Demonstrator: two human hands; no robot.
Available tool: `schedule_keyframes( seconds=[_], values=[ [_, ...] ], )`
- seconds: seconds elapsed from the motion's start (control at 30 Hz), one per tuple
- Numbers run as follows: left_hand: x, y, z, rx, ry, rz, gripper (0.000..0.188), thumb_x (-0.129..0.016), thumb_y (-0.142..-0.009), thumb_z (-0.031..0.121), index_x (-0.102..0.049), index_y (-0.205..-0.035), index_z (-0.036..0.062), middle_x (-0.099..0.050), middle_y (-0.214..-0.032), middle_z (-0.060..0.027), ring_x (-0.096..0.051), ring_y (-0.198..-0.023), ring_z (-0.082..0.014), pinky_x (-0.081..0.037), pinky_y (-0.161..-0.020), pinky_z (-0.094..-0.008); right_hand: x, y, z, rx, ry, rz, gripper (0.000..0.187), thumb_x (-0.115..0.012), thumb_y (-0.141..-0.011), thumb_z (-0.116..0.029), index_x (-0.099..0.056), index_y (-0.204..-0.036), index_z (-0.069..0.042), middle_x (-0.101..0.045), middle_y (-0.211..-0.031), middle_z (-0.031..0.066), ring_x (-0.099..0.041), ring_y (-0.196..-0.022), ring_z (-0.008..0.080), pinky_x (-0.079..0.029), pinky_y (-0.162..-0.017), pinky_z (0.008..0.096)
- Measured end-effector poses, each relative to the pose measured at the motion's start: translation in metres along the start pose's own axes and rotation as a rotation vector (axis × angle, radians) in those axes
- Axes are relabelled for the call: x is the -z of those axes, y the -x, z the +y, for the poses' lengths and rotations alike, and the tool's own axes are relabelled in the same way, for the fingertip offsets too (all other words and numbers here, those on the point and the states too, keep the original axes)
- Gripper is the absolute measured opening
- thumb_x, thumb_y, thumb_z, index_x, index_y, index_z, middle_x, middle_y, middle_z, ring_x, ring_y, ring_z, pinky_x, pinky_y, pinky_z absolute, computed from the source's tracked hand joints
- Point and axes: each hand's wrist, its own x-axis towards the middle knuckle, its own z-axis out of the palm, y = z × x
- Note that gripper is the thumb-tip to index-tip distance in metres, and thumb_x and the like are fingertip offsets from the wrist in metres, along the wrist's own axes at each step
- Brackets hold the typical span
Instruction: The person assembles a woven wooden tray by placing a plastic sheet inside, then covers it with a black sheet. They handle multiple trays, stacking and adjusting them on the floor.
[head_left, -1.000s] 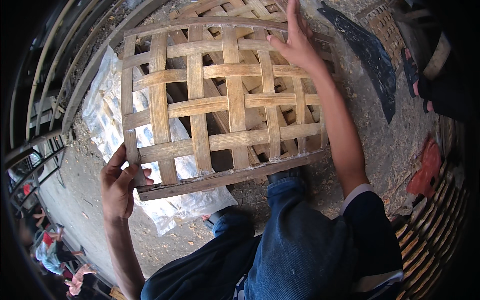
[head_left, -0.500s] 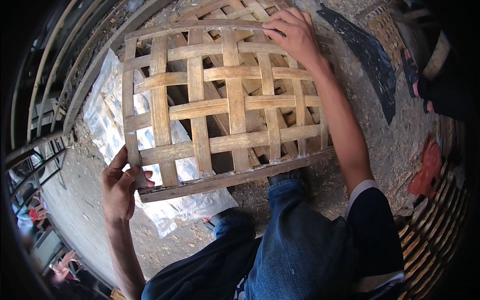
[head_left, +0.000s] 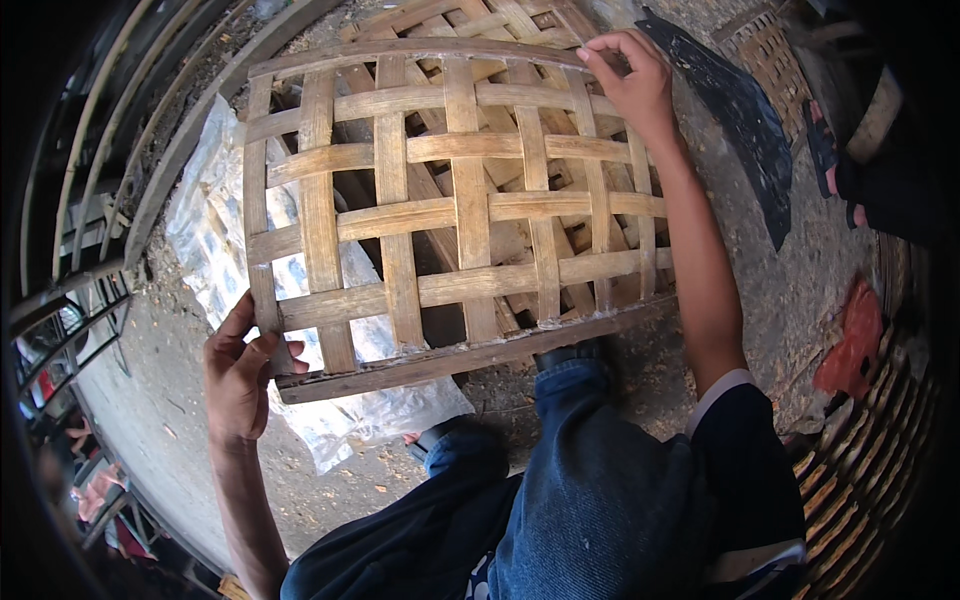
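Note:
A woven bamboo panel point(head_left: 467, 155) is held tilted in front of me, its flat strips crossing in an open lattice between two wooden rails. Whitish residue runs along the inner edges of both rails. My left hand point(head_left: 236, 372) grips the lower left corner, thumb in front and some fingers behind. Near the right end of the far rail, my right hand point(head_left: 640, 92) is closed in a pinch with its fingertips on the wood. Whether anything small sits between those fingertips is hidden. More woven panels point(head_left: 410, 20) lie stacked underneath, partly visible through the gaps.
Crumpled clear plastic sheeting point(head_left: 350, 425) lies on the dusty floor at left. A black sheet point(head_left: 730, 125) and a red plastic bag point(head_left: 852, 335) are on the right. Ridged slats point(head_left: 870, 480) stand at lower right, a metal-framed rack point(head_left: 75, 350) at left. Another person's dark-clothed leg point(head_left: 895, 190) shows at far right.
My right hand has slid rightward along the far rail toward its end. My left hand and the panel have stayed in place.

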Motion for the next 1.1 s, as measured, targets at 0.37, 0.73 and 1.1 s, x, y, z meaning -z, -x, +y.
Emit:
schedule_keyframes(
  seconds=[0.37,0.73,1.1],
  values=[
    [-0.001,-0.002,-0.003,0.014,-0.011,0.007,0.056,-0.052,-0.094,-0.006,-0.044,-0.149,-0.0090,-0.066,-0.123,-0.0190,-0.073,-0.082,-0.0220,-0.066,-0.065,-0.0355,-0.027,-0.015,-0.016,0.314,0.183,-0.181,0.020,-0.081,-0.084,-0.020,-0.079,-0.103,-0.015,-0.069,-0.102,-0.0030,-0.063,-0.102,0.0174,-0.044,-0.087,0.0345],
    [0.005,-0.006,-0.011,0.018,-0.001,-0.024,0.054,-0.053,-0.096,-0.006,-0.045,-0.149,-0.0083,-0.066,-0.124,-0.0181,-0.072,-0.084,-0.0220,-0.065,-0.066,-0.0350,-0.017,-0.037,-0.029,-0.080,0.171,-0.836,0.074,-0.066,-0.095,-0.023,-0.034,-0.158,-0.004,-0.034,-0.160,0.0254,-0.026,-0.152,0.0400,-0.023,-0.124,0.0519],
    [0.005,-0.005,-0.013,0.024,0.006,0.000,0.052,-0.052,-0.098,-0.006,-0.046,-0.149,-0.0063,-0.066,-0.123,-0.0179,-0.071,-0.082,-0.0223,-0.065,-0.065,-0.0359,-0.039,-0.012,-0.014,0.145,-0.111,-0.267,0.021,-0.070,-0.094,-0.021,-0.071,-0.113,-0.014,-0.068,-0.112,0.0014,-0.063,-0.112,0.0204,-0.043,-0.101,0.0390]
  ],
)
